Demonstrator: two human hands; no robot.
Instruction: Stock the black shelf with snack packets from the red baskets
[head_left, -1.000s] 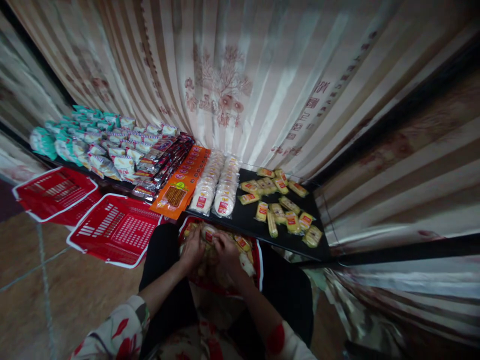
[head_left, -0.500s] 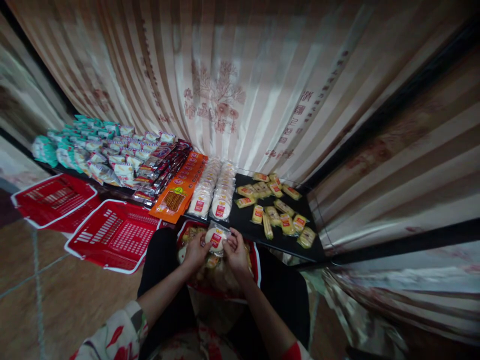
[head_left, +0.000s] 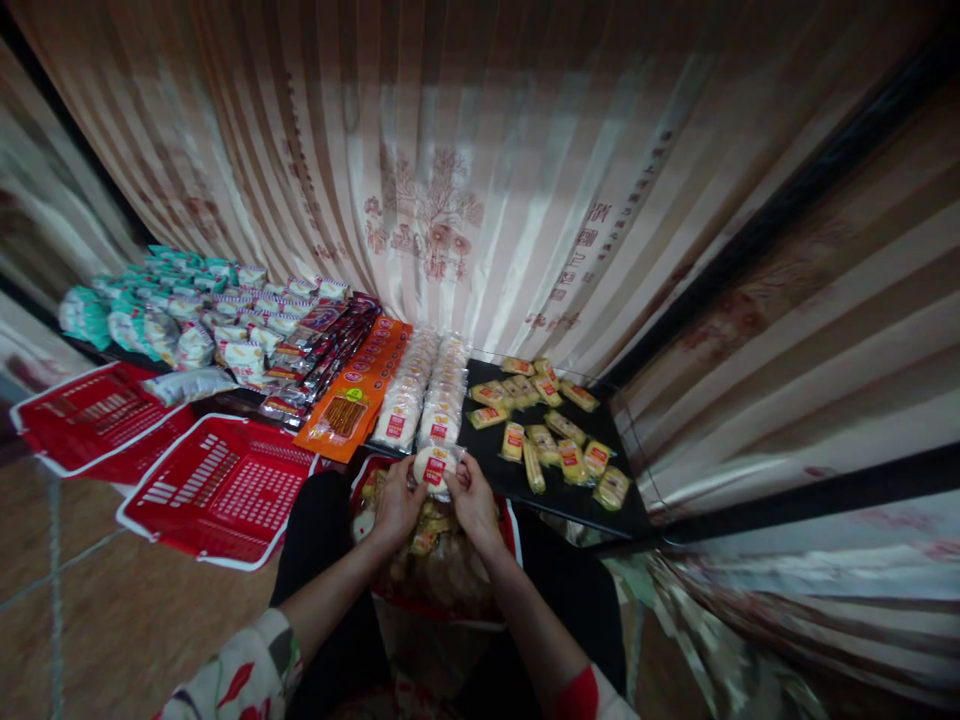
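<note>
Between my two hands is a round white cracker in a clear packet [head_left: 436,470] with a red label facing up. My left hand [head_left: 397,505] pinches its left edge and my right hand [head_left: 475,503] pinches its right edge. Beneath them a red basket [head_left: 515,535] sits between my knees, filled with loose packaged snacks. Just past the packet, two rows of matching white packets [head_left: 442,410] stand overlapped on the black shelf [head_left: 487,468]. An orange snack bag [head_left: 346,400] lies left of those rows.
Yellow-wrapped snacks [head_left: 543,442] lie scattered on the shelf's right side. Dark red packets [head_left: 319,345], white packets [head_left: 244,355] and teal packets [head_left: 135,325] crowd its left. Two red baskets [head_left: 225,490] [head_left: 97,415] stand on the tiled floor. A pleated curtain [head_left: 517,200] hangs behind.
The held packet has risen slightly toward the rows, with both hands still on it. The view has tilted a little. A pale packet now lies over the far-left basket's edge.
</note>
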